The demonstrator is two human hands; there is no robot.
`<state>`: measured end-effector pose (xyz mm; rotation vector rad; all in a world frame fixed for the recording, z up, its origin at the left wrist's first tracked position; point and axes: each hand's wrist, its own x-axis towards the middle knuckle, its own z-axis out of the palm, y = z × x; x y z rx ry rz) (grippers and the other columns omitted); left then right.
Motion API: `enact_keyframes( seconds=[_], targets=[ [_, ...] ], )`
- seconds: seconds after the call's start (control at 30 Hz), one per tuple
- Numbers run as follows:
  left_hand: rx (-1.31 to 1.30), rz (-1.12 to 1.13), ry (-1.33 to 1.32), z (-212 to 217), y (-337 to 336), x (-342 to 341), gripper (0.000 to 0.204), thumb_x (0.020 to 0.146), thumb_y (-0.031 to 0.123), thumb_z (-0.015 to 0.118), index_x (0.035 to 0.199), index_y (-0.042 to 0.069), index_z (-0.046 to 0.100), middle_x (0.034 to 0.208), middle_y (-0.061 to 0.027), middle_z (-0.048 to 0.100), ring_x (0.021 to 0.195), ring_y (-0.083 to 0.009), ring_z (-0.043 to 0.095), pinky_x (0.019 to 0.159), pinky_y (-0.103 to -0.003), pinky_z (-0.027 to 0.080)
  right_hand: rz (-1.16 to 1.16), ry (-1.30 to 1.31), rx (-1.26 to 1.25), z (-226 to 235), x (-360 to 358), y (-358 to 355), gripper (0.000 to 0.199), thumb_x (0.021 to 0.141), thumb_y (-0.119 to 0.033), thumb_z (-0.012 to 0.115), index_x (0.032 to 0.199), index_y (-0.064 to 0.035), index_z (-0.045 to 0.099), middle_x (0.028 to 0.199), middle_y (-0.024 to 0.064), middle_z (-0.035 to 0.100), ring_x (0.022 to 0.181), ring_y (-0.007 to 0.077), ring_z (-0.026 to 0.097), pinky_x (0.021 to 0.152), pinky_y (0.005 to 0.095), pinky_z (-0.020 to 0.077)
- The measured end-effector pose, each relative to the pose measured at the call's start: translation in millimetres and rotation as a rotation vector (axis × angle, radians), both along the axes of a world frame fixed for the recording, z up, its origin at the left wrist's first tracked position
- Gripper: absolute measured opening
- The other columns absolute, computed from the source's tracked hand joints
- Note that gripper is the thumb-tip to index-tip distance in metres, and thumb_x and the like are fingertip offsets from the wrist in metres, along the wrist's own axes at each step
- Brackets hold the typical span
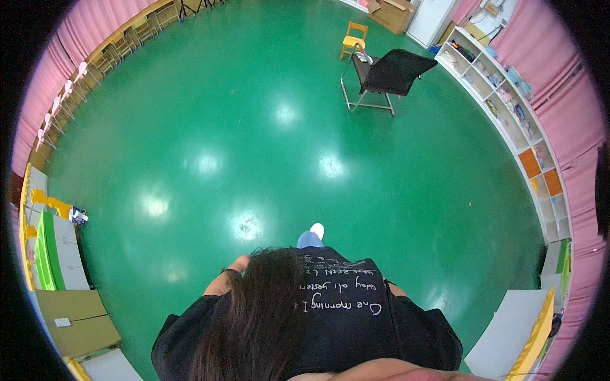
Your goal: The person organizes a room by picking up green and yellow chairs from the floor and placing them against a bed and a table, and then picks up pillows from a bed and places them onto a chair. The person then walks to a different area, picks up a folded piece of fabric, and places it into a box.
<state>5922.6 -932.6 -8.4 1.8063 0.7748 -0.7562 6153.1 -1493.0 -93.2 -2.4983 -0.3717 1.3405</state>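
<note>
My left hand shows only in part beside my dark hair, low in the head view. A dark band circles its wrist; the fingers are too hidden to read, and no held thing shows. On the other side, a bit of my right forearm comes out past my black shirt with white lettering, and the right hand itself is covered by the shirt. One white shoe and a blue trouser leg stick out ahead on the green floor.
Far ahead stand a black metal-framed chair, a small yellow-orange wooden chair and a cardboard box. White cubby shelves curve along the right wall. Folding chairs, a green-edged cabinet and brown boxes line the left.
</note>
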Motion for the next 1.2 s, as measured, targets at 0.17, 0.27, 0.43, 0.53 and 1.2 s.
enact_keyframes(
  seconds=[0.17,0.27,0.43,0.53,1.2],
  targets=[
    [0.078,-0.202,-0.052,0,33,131,0.031,0.077,0.024,0.043,0.084,-0.001,0.059,0.086,-0.0195,0.060,0.080,-0.0335,0.056,0.071,-0.040,0.044,-0.109,-0.020,-0.014,61,152,46,0.021,0.074,-0.023,0.052,0.077,-0.0036,0.059,0.067,0.0080,0.061,0.057,0.0211,0.058,0.048,0.0345,0.0451],
    [0.308,-0.348,-0.179,12,64,235,0.032,0.077,0.025,0.043,0.085,-0.001,0.059,0.089,-0.0215,0.059,0.085,-0.0358,0.056,0.074,-0.040,0.044,-0.459,-0.015,0.192,125,234,104,0.018,0.076,-0.022,0.049,0.080,-0.0056,0.056,0.065,0.0052,0.059,0.052,0.0163,0.056,0.040,0.0323,0.0426],
    [0.181,-0.128,-0.351,-1,92,363,0.029,0.078,0.022,0.044,0.092,0.000,0.057,0.080,-0.0149,0.061,0.074,-0.0248,0.059,0.068,-0.034,0.046,-0.671,0.095,0.251,111,369,195,0.022,0.081,-0.020,0.051,0.097,-0.0045,0.053,0.078,0.0046,0.058,0.060,0.0161,0.056,0.049,0.0295,0.0443],
    [0.032,0.023,-0.184,-17,112,407,0.028,0.078,0.021,0.045,0.091,0.000,0.058,0.074,-0.0113,0.060,0.068,-0.0190,0.058,0.061,-0.031,0.046,-0.549,0.107,0.268,115,430,243,0.025,0.082,-0.021,0.050,0.101,-0.0052,0.051,0.081,0.0046,0.059,0.062,0.0159,0.057,0.050,0.0290,0.0449],
    [0.148,-0.163,0.013,-45,364,844,0.022,0.077,0.022,0.049,0.073,0.002,0.057,0.069,-0.0134,0.057,0.059,-0.0237,0.054,0.058,-0.038,0.044,-0.890,0.218,0.493,152,884,428,0.021,0.082,-0.025,0.049,0.098,-0.0118,0.053,0.089,0.0039,0.058,0.072,0.0173,0.058,0.059,0.0349,0.0450]
  ],
)
